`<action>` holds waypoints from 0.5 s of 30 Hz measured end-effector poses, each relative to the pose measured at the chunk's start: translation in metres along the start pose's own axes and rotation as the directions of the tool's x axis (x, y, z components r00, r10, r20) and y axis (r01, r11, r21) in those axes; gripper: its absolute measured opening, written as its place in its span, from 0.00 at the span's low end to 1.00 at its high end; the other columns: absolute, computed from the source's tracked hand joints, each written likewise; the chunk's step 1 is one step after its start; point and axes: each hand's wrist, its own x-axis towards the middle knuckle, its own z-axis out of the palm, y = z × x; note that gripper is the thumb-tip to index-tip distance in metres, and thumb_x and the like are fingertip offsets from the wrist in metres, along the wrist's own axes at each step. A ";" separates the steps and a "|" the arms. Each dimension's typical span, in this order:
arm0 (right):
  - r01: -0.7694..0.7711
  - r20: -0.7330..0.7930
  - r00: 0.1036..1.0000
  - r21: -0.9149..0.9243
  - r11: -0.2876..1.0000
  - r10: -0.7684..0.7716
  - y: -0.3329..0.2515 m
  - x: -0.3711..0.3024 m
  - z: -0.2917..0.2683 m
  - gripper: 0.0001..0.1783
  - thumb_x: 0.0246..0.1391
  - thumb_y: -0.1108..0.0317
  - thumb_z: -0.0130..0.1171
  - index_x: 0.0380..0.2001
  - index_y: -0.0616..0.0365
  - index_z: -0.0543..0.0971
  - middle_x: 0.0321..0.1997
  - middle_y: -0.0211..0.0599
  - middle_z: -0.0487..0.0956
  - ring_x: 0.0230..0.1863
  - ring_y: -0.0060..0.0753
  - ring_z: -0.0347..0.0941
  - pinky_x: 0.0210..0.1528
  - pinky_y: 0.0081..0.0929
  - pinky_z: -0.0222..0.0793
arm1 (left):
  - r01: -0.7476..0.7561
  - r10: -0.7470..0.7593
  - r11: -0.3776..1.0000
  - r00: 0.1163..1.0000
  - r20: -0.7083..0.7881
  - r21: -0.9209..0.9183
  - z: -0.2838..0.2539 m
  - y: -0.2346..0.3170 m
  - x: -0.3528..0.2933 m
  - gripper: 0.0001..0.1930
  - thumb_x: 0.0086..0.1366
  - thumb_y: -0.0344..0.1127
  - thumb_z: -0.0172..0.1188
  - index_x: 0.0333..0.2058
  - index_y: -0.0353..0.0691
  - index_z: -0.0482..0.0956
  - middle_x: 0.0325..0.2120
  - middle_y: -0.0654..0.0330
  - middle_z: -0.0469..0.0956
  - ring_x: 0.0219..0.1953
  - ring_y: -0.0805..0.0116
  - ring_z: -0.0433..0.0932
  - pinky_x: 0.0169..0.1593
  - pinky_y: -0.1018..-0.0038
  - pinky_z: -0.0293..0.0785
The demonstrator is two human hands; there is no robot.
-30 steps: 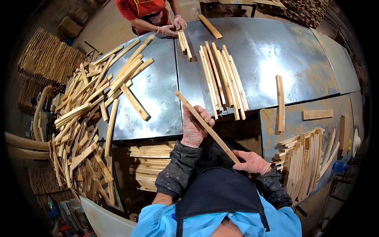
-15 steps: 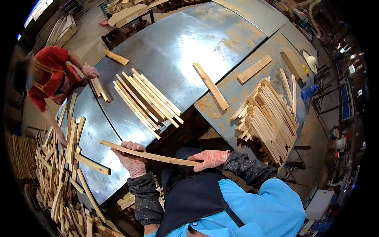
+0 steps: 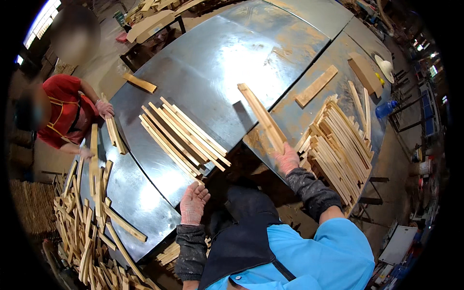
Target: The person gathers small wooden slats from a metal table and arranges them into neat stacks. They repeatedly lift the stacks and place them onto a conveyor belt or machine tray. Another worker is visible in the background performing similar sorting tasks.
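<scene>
My right hand (image 3: 287, 159) in a pink-and-white knit glove is closed round the near end of a wooden board (image 3: 261, 116). The board slants away over the table gap, its far end apparently raised, with a dark shadow beside it. My left hand (image 3: 194, 203), gloved alike, is held palm up with its fingers apart and slightly bent. It is just below the near ends of a row of wooden strips (image 3: 181, 137), and I see nothing in it. Whether its fingertips touch the nearest strip end I cannot tell.
A stack of strips (image 3: 338, 150) lies right, near another board (image 3: 316, 86), a cardboard box (image 3: 363, 72) and a blue bottle (image 3: 385, 109). At left a co-worker in red (image 3: 67, 106) handles strips beside a jumbled wood pile (image 3: 87, 227). The metal table (image 3: 203, 63) has seams and a notch.
My hands have moved apart, and the strip they held together is no longer between them. My right hand has moved right and taken the board that lay on the table. The co-worker's hands have shifted.
</scene>
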 end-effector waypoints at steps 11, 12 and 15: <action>-0.096 -0.018 0.995 -0.444 0.891 0.098 -0.024 0.130 0.049 0.51 0.56 0.49 0.68 0.78 0.58 0.62 0.65 0.58 0.77 0.68 0.60 0.71 0.72 0.46 0.66 | 0.012 -0.025 0.999 0.964 -0.263 -0.051 -0.017 -0.008 0.003 0.26 0.79 0.52 0.59 0.62 0.37 0.76 0.48 0.55 0.84 0.48 0.56 0.83 0.56 0.57 0.81; -0.079 -0.054 0.997 -0.392 0.917 0.062 -0.015 0.137 0.060 0.51 0.56 0.51 0.68 0.78 0.59 0.62 0.65 0.59 0.77 0.67 0.61 0.71 0.71 0.47 0.67 | 0.014 -0.028 0.999 0.956 -0.291 -0.052 -0.014 -0.004 0.008 0.26 0.79 0.52 0.58 0.62 0.36 0.75 0.48 0.54 0.84 0.49 0.56 0.83 0.56 0.56 0.81; -0.092 -0.017 0.996 -0.126 0.988 0.091 0.000 0.162 0.062 0.50 0.54 0.58 0.68 0.77 0.63 0.62 0.65 0.63 0.77 0.63 0.67 0.74 0.68 0.51 0.71 | 0.001 -0.025 0.997 0.948 -0.317 -0.075 -0.019 -0.002 0.024 0.27 0.78 0.52 0.59 0.64 0.36 0.73 0.50 0.53 0.82 0.50 0.56 0.82 0.58 0.56 0.80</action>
